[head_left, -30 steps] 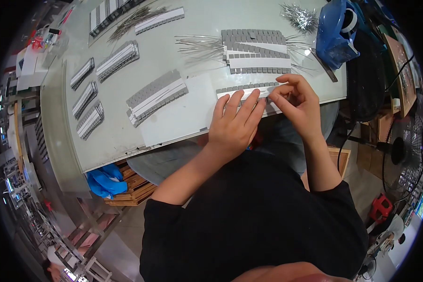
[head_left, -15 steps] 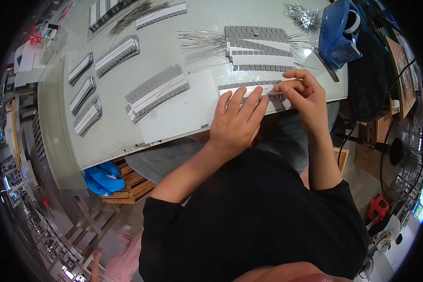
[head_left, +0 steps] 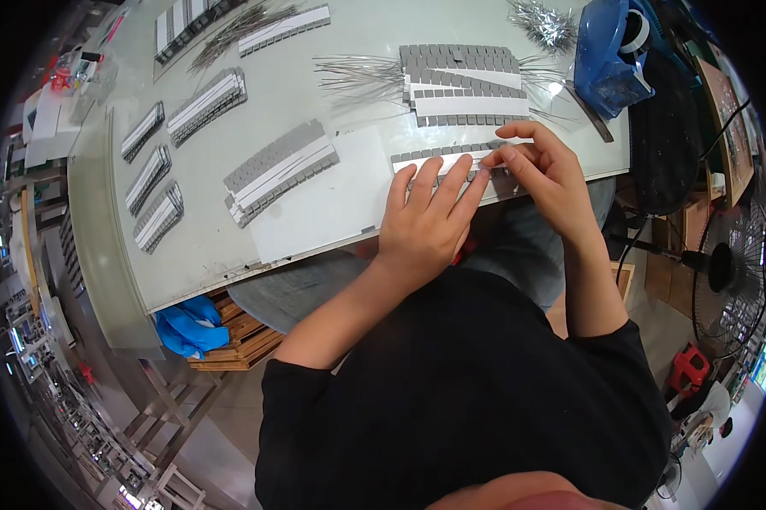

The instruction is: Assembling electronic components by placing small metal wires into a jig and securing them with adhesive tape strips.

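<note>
A white strip edged with grey square tabs point(head_left: 405, 159) lies at the table's front edge, right of centre. My left hand point(head_left: 428, 212) rests flat over it, fingers spread and tips on the strip. At the strip's right part, my right hand point(head_left: 551, 174) has thumb and fingers closed in a pinch beside the left fingertips; whatever is between them is too small to make out. Just beyond lies a pile of similar tabbed strips point(head_left: 461, 104), with thin metallic wires point(head_left: 357, 75) sticking out to its left and right.
A blue tape dispenser point(head_left: 602, 76) stands at the right, near a dark flat bar point(head_left: 591, 115) and a tangle of silvery wires point(head_left: 543, 27). More strip stacks point(head_left: 281, 170) lie to the left, with smaller stacks point(head_left: 158, 219) further left. A fan point(head_left: 723, 268) stands beyond the table's right.
My right hand has shifted slightly left along the strip, its pinched fingertips now close to my left fingers. My left hand stays spread on the strip. The whole view has moved a little.
</note>
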A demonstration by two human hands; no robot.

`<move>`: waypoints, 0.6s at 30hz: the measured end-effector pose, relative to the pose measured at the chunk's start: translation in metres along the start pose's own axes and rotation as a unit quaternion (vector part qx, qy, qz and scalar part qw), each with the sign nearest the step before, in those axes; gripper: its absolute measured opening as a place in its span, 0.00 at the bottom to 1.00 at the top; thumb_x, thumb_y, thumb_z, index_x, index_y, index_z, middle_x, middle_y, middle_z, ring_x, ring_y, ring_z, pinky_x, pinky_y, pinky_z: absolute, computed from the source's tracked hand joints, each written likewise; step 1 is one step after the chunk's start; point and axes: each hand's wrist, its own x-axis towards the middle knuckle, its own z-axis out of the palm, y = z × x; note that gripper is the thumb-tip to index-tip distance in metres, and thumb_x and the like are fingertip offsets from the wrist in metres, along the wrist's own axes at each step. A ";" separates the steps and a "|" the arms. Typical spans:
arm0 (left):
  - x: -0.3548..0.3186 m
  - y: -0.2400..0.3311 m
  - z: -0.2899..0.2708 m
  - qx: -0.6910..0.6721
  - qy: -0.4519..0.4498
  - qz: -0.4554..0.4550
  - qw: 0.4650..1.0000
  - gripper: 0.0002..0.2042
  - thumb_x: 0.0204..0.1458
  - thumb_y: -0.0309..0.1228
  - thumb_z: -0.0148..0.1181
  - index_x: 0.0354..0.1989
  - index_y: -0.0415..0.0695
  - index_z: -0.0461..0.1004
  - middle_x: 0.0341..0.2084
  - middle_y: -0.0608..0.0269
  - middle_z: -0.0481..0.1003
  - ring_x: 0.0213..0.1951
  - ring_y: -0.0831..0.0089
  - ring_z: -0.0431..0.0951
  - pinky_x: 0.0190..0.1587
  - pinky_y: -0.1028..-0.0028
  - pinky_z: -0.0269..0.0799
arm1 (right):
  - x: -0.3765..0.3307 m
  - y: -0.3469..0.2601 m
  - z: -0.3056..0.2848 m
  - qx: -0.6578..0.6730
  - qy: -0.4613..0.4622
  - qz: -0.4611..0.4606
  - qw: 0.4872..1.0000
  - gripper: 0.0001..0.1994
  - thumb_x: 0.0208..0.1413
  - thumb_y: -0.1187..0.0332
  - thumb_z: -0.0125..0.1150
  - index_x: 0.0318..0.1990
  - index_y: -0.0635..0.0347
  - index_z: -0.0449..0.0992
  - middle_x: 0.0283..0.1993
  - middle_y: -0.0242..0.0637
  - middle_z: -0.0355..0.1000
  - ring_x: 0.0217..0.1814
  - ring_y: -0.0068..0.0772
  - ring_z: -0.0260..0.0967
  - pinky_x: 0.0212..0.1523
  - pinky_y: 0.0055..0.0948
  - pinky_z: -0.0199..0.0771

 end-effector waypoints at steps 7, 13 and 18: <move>0.002 0.002 0.002 0.011 -0.002 -0.009 1.000 0.22 0.48 0.30 0.63 0.54 0.45 0.78 0.54 0.60 0.75 0.55 0.58 0.72 0.58 0.56 0.67 | -0.003 0.009 0.003 -0.040 0.019 -0.055 0.997 0.12 0.66 0.72 0.58 0.54 0.65 0.72 0.41 0.37 0.82 0.44 0.21 0.77 0.45 0.22 0.74; 0.001 0.003 0.003 0.026 -0.004 -0.015 1.000 0.21 0.48 0.32 0.66 0.54 0.47 0.78 0.55 0.62 0.74 0.55 0.59 0.71 0.58 0.59 0.64 | -0.009 0.015 0.006 -0.166 0.037 -0.154 0.973 0.14 0.63 0.72 0.62 0.54 0.62 0.73 0.41 0.39 0.82 0.40 0.30 0.79 0.42 0.26 0.77; 0.003 0.004 0.004 0.024 -0.001 -0.016 1.000 0.20 0.49 0.31 0.66 0.53 0.47 0.78 0.54 0.62 0.74 0.55 0.59 0.71 0.58 0.59 0.65 | -0.007 0.020 -0.001 -0.388 0.029 -0.265 0.882 0.19 0.56 0.72 0.67 0.55 0.57 0.75 0.43 0.36 0.81 0.39 0.39 0.77 0.41 0.31 0.76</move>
